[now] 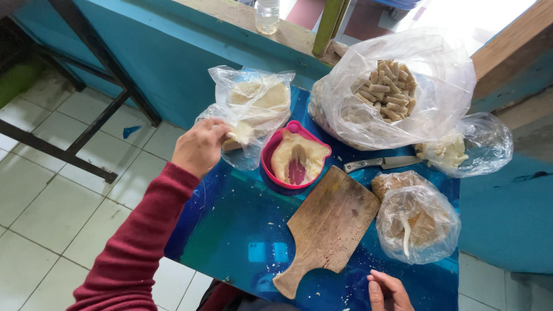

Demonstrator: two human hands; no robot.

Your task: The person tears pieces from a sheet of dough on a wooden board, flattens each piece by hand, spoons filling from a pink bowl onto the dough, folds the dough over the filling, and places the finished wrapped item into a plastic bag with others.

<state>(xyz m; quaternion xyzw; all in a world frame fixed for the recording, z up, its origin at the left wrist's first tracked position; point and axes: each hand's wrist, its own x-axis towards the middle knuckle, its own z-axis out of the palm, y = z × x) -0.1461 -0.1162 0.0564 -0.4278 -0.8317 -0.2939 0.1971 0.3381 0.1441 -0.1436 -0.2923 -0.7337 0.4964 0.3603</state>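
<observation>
My left hand (199,147), in a dark red sleeve, reaches into a clear plastic bag of pale dough sheets (253,106) at the table's left edge and pinches a bit of dough (241,133). My right hand (389,291) rests loosely curled on the blue table (242,230) near its front edge, holding nothing. Between the hands lies a wooden cutting board (328,227), bare, handle toward me. A pink bowl (295,155) with a pale dough lump sits just right of my left hand.
A large clear bag of short tan rolls (389,89) stands at the back. A knife (383,163) lies beside it. Two smaller bags, one of brownish filling (417,219) and one of white pieces (464,147), sit on the right. A plastic bottle (267,14) stands on the ledge.
</observation>
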